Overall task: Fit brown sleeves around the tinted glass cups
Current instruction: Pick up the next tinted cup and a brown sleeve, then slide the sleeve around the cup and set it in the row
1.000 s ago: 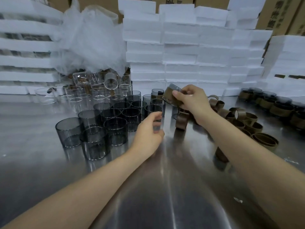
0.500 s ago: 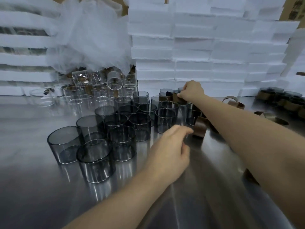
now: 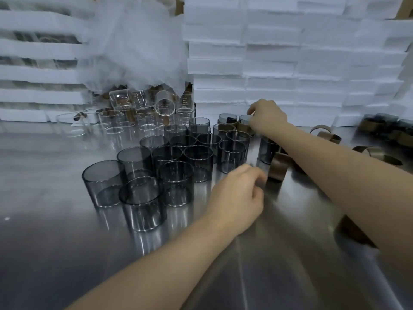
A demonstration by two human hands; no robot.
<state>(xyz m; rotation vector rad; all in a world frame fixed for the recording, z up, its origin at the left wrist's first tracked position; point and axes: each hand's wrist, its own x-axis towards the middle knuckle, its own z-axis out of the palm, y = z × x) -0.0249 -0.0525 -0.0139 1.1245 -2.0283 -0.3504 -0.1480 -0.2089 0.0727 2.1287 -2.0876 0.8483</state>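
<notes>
Several bare tinted glass cups [image 3: 176, 182] stand clustered on the steel table [image 3: 290, 271]. At the back of the cluster my right hand [image 3: 267, 119] grips a tinted cup wearing a brown sleeve [image 3: 243, 126], which stands beside another sleeved cup [image 3: 225, 121]. My left hand [image 3: 239, 195] hovers low at the cluster's right edge with loosely curled fingers that hold nothing. Just past its fingertips a loose brown sleeve [image 3: 277, 167] stands upright in front of one more tinted cup [image 3: 266, 151].
Loose brown sleeves [image 3: 326, 135] lie scattered to the right, partly under my right forearm. Sleeved cups [image 3: 380, 126] sit at the far right. Clear glass cups [image 3: 145, 117] are piled at the back left under a plastic bag [image 3: 138, 48]. White foam stacks [image 3: 268, 63] wall the back.
My right hand carried the sleeved cup away from me and down to the back row. My left hand drew back from the cups toward the upright sleeve. The view moved closer.
</notes>
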